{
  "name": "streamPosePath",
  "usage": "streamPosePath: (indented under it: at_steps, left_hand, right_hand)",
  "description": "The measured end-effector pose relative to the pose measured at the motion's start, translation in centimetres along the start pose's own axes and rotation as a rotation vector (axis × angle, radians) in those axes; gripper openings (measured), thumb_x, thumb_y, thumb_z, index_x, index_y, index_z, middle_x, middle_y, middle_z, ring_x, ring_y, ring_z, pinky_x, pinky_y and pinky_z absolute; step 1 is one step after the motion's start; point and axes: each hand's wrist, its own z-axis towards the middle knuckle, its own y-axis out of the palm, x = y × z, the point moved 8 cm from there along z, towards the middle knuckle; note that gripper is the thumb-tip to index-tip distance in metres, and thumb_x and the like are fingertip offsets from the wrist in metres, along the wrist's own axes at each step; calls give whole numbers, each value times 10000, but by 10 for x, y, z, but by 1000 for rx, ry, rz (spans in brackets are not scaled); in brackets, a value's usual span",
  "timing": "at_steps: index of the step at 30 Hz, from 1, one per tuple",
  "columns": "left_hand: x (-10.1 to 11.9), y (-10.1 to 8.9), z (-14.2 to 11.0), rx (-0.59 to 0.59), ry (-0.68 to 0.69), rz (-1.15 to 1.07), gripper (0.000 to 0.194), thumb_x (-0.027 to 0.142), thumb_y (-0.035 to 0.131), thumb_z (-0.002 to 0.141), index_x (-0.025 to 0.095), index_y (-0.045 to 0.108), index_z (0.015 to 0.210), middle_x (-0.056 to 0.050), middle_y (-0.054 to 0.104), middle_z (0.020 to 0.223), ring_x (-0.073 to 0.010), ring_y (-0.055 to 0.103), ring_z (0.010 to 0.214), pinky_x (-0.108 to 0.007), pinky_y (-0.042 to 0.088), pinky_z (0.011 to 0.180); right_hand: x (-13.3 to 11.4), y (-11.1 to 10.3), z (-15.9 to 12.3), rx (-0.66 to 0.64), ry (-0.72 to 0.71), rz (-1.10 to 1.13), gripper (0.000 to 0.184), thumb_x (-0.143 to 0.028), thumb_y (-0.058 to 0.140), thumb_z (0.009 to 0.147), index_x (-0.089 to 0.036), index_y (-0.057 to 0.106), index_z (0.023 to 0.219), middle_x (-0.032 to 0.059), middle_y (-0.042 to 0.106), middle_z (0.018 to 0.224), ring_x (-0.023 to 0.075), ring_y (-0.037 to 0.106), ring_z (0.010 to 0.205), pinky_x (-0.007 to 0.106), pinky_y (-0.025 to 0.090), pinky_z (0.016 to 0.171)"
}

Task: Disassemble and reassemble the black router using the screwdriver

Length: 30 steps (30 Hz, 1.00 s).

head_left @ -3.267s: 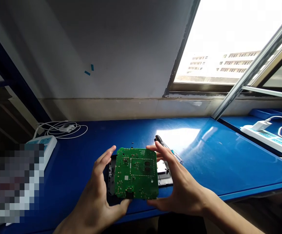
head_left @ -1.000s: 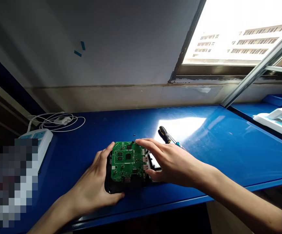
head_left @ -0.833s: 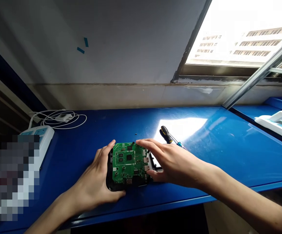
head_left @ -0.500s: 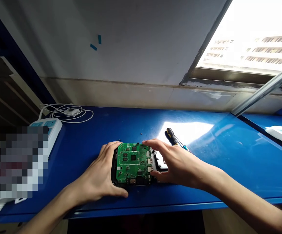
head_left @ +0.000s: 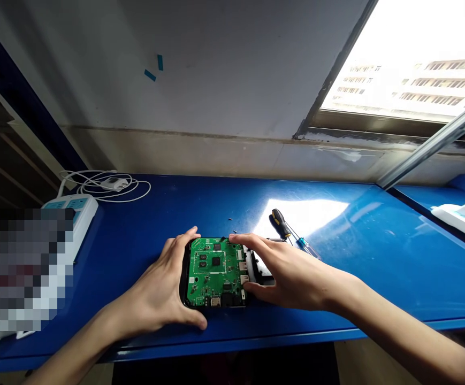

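Note:
A green circuit board [head_left: 210, 278] with chips and metal ports lies in a shallow black case [head_left: 183, 280] on the blue bench. My left hand [head_left: 155, 291] wraps the case's left side, with fingers at the back corner and thumb at the front. My right hand [head_left: 292, 272] spans the board's right edge, fingertips at its back corner and thumb by the metal ports. Partly hidden beneath that hand is a white and black part [head_left: 261, 264]. Behind it lie a black and yellow screwdriver [head_left: 280, 222] and a thin tool with a teal collar [head_left: 302, 242].
Tiny dark screws [head_left: 230, 219] lie behind the board. At the left are a white power strip [head_left: 85, 207] and a coiled white cable with an adapter [head_left: 114, 184]. The bench's front edge [head_left: 256, 342] runs close below my hands.
The view has shifted slightly. Both hands keep their places around the board and case, and a second tiny screw now shows near my right fingertips.

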Motion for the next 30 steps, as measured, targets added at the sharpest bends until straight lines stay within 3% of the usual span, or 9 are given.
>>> streamPosePath:
  at_steps: [3, 8, 14, 17, 20, 23, 26, 30]
  left_hand:
    - [3, 0, 1, -28, 29, 30, 1331, 577, 985, 558, 325, 187, 1593, -150, 321, 1650, -437, 286, 1554, -664, 356, 1235]
    - [3, 0, 1, -63, 11, 39, 1094, 558, 982, 572, 331, 446, 1498, -103, 298, 1666, -423, 282, 1553, -642, 395, 1219]
    - [4, 0, 1, -73, -17, 34, 1061, 552, 984, 566, 323, 495, 1480, -98, 292, 1678, -421, 282, 1555, -630, 393, 1225]
    - [4, 0, 0, -83, -23, 38, 1068, 554, 982, 574, 329, 484, 1492, -92, 274, 1692, -414, 269, 1563, -634, 386, 1227]
    - [3, 0, -2, -91, -20, 46, 1065, 576, 971, 584, 337, 476, 1496, -85, 255, 1705, -412, 267, 1565, -642, 389, 1222]
    - [5, -1, -3, -75, 8, 47, 1029, 559, 960, 613, 347, 474, 1495, -88, 273, 1702, -422, 303, 1551, -661, 419, 1194]
    - [9, -4, -3, -39, 48, 51, 977, 517, 955, 640, 353, 484, 1481, -103, 313, 1684, -442, 362, 1521, -688, 463, 1147]
    - [9, -4, -3, -19, 71, 59, 975, 504, 952, 655, 369, 464, 1488, -114, 317, 1680, -446, 387, 1511, -685, 488, 1128]
  right_hand:
    - [3, 5, 1, -4, 3, 47, 714, -338, 662, 929, -174, 371, 1560, 169, 563, 1566, 315, 618, 1391, 487, 562, 1125]
    - [1, 12, 0, -52, 32, 9, 614, -358, 648, 945, -141, 500, 1501, 205, 553, 1567, 330, 338, 1584, 541, 471, 1202]
    - [14, -2, -11, 8, 84, 1, 561, -417, 625, 977, -201, 530, 1486, 159, 534, 1597, 300, 523, 1483, 535, 494, 1185]
    - [38, -12, -24, 13, 160, 5, 748, -496, 708, 906, -215, 460, 1553, 161, 529, 1597, 349, 505, 1488, 595, 474, 1188]
    - [61, -13, -36, -72, 263, 21, 975, -582, 799, 801, -191, 405, 1602, 196, 527, 1588, 418, 507, 1466, 642, 472, 1169]
    - [68, -10, -43, -141, 286, 21, 1133, -616, 874, 696, -164, 391, 1615, 223, 458, 1633, 456, 422, 1516, 668, 406, 1211]
    - [63, -7, -43, -155, 246, 0, 1185, -574, 910, 659, -165, 363, 1628, 225, 419, 1655, 454, 369, 1546, 670, 387, 1221]
    - [58, -4, -42, -113, 236, -19, 1184, -407, 908, 668, -166, 294, 1651, 225, 483, 1596, 427, 458, 1486, 630, 459, 1172]
